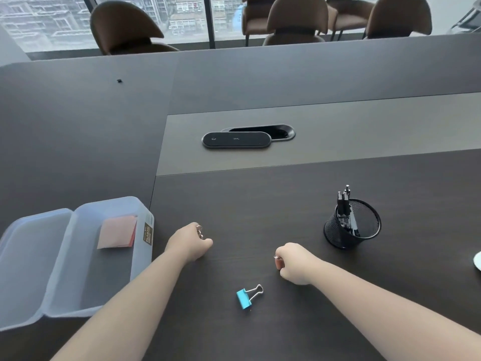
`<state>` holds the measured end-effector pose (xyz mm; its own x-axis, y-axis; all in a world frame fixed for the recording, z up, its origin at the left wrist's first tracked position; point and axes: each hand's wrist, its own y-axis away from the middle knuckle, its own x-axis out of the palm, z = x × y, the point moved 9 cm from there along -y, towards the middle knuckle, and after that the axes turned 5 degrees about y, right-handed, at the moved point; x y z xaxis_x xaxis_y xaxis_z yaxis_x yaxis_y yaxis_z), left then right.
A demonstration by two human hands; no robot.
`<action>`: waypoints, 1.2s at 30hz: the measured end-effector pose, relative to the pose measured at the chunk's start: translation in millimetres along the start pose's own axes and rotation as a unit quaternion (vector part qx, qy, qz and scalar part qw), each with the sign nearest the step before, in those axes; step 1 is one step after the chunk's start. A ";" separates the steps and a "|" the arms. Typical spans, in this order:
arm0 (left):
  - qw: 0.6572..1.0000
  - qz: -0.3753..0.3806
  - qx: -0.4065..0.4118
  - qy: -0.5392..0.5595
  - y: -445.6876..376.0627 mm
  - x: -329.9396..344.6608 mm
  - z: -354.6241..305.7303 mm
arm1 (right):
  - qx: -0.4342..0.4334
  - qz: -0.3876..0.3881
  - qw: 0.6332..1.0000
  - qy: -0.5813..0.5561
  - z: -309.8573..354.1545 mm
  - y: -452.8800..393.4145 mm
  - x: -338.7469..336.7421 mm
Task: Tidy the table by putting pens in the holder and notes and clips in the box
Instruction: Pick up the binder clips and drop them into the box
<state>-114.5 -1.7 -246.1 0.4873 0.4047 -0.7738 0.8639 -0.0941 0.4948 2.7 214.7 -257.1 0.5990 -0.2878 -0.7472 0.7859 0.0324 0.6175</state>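
A clear plastic box (140, 259) stands open at the left, its lid (23, 256) folded out beside it, with pink sticky notes (117, 235) inside. My left hand (190, 243) rests fisted on the table just right of the box, with metal loops of a binder clip (199, 231) showing at its knuckles. My right hand (296, 264) is also fisted, a wire loop of another clip (278, 259) poking out. A blue binder clip (247, 297) lies loose between my forearms. A black mesh pen holder (351, 225) with several pens (345, 204) stands at the right.
A black oval cable cover (236, 139) lies slid off the desk's cable port (276, 131) in the middle. A white object's edge (477, 260) shows at the far right. Brown chairs (125, 27) stand beyond the table's far edge.
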 end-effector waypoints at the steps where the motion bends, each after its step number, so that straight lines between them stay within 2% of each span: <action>1: 1.000 0.011 0.007 0.023 5.2 2.2 -2.2 | 0.002 -0.011 1.000 -0.005 0.2 0.2 -2.7; 3: 0.998 0.041 0.033 0.044 16.3 11.1 -9.4 | 0.001 -0.036 0.999 -0.021 1.2 1.3 -8.5; 6: 0.997 0.041 0.060 0.011 36.7 20.1 -17.6 | 0.008 -0.090 0.994 -0.057 -0.4 3.0 -18.9; 12: 0.998 0.039 0.018 -0.034 66.1 38.3 -8.9 | 0.059 -0.154 0.978 -0.125 -16.8 9.0 -36.2; 16: 0.999 0.013 0.001 -0.030 76.6 37.4 2.4 | 0.059 -0.140 0.981 -0.118 -10.5 15.5 -28.2; 22: 0.999 -0.022 -0.048 -0.015 72.9 14.1 42.3 | -0.046 -0.070 0.992 -0.091 59.7 19.9 12.5; 27: 0.998 -0.018 -0.055 -0.020 71.0 5.2 56.8 | -0.073 0.016 0.996 0.054 79.4 17.7 38.4; 32: 0.999 -0.010 -0.031 0.020 69.5 1.5 56.4 | -0.053 0.004 0.996 0.068 80.9 8.1 36.6; 36: 0.994 -0.019 -0.006 0.104 74.1 -16.2 46.1 | -0.044 -0.025 0.998 0.033 81.5 6.7 25.8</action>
<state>-52.5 -57.2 -215.2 0.4160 0.5870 -0.6945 0.8792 -0.0643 0.4721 10.9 129.5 -252.2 0.5647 -0.2273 -0.7934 0.8241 0.1037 0.5568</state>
